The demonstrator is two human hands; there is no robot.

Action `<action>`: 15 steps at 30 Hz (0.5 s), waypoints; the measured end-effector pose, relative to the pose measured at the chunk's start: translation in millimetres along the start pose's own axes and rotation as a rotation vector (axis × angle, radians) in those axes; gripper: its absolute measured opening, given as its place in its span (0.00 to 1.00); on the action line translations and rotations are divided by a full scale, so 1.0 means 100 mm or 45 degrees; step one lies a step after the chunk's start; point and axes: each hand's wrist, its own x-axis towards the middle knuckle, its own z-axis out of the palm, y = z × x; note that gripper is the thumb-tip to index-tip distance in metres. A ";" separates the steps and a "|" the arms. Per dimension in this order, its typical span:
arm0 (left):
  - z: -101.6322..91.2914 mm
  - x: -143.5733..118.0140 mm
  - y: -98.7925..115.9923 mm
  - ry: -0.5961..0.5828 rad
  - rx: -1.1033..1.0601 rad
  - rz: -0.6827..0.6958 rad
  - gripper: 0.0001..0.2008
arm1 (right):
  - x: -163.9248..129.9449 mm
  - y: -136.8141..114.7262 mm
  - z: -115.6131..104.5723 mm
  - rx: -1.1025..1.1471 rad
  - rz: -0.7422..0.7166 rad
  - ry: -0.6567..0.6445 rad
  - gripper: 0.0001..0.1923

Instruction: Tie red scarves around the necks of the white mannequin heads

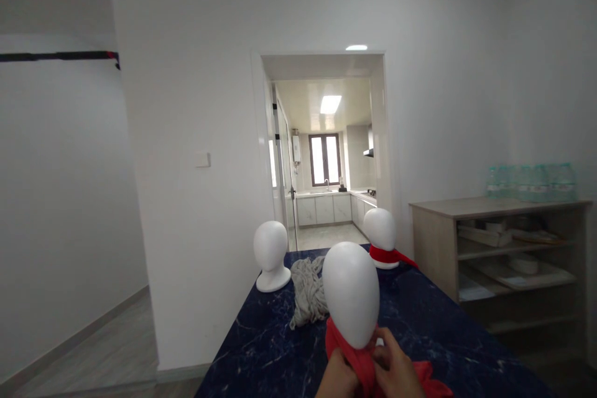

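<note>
Nearest the lens, left hand (336,378) and right hand (395,373) side by side at the bottom edge, fingers of both clenched on the red scarf (361,362). Scarf wrapped about the neck of the nearest white mannequin head (351,293), bunched between the two hands, with a loose end trailing right across the dark blue marbled table (261,348). Mannequin head upright, just above the hands, blank face turned toward the camera. Behind it, a crumpled grey scarf (306,291) lying flat on the tabletop. Farther back on the left, a second white mannequin head (271,255), bare-necked; farther back on the right, a third (380,230) with another red scarf (390,256) already around its neck. Beyond the table's far end, an open doorway (326,149) onto a kitchen. Against the right wall, a wooden shelf unit (501,249) with a pack of water bottles (532,182) on top.
</note>
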 end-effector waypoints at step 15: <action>0.05 -0.08 0.09 0.293 0.339 0.050 0.20 | -0.04 -0.01 -0.02 -0.584 -0.309 -0.052 0.15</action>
